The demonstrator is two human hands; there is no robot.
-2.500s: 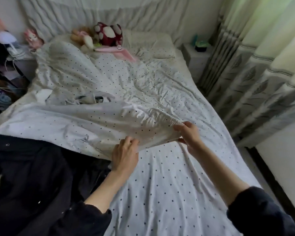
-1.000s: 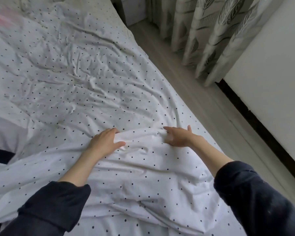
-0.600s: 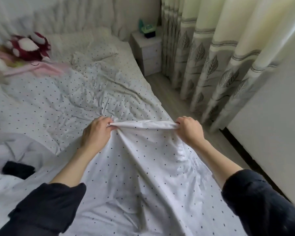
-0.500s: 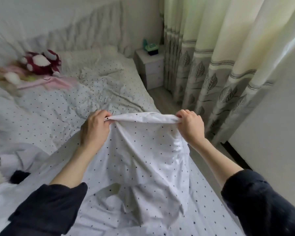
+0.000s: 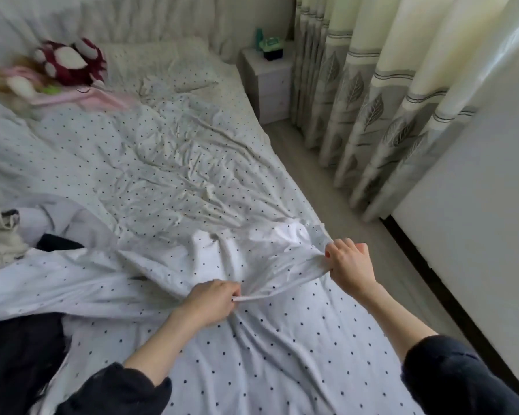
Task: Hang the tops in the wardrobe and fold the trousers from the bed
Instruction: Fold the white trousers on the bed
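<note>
A white garment with small black dots (image 5: 264,253) lies low over the matching dotted bedsheet (image 5: 168,163); I cannot tell whether it is a top or trousers. My left hand (image 5: 212,302) pinches its near edge, and my right hand (image 5: 349,266) grips its bunched right end at the bed's right side. The cloth is stretched between the two hands. A dark garment (image 5: 15,360) lies at the lower left of the bed. More pale and dark clothes (image 5: 27,232) are heaped at the left edge.
Plush toys (image 5: 66,64) and a pillow (image 5: 159,64) sit at the bed's head. A white nightstand (image 5: 270,85) stands in the far corner. Leaf-patterned curtains (image 5: 372,109) hang on the right, beside a white panel (image 5: 477,205). A strip of floor (image 5: 357,235) runs along the bed.
Both hands held the dotted garment up by its edge; they have now brought it down onto the bed and drawn it toward me. The right hand has shifted to the right.
</note>
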